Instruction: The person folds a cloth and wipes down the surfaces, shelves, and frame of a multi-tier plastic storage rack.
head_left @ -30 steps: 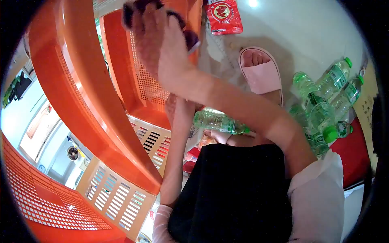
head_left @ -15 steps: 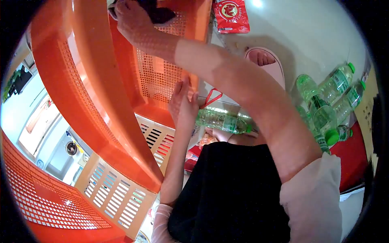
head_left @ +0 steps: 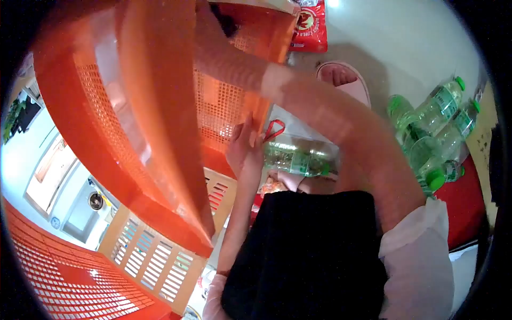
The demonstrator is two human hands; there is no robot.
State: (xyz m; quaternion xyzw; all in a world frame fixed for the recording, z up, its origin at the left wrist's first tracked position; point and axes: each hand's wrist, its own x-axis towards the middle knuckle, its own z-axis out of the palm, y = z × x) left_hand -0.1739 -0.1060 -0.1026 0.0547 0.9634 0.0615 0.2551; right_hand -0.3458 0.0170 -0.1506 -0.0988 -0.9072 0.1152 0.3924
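An orange plastic storage rack with mesh-patterned walls leans at a tilt on the left. My left hand is closed around the edge of its mesh tier. Across the front, my right arm reaches up into the upper part of this tier. My right hand is blurred and mostly behind an orange panel, so its fingers do not show. Close to it is a dark item, perhaps cloth, only partly visible.
A clear bottle with a green cap lies beside my left hand, below a red loop. Several similar bottles are piled at right on something red. A pink slipper and red packet are on the pale floor.
The rack's front panel has shifted right in view and now covers most of my right hand. Less of the dark item shows. My left hand keeps its hold on the edge.
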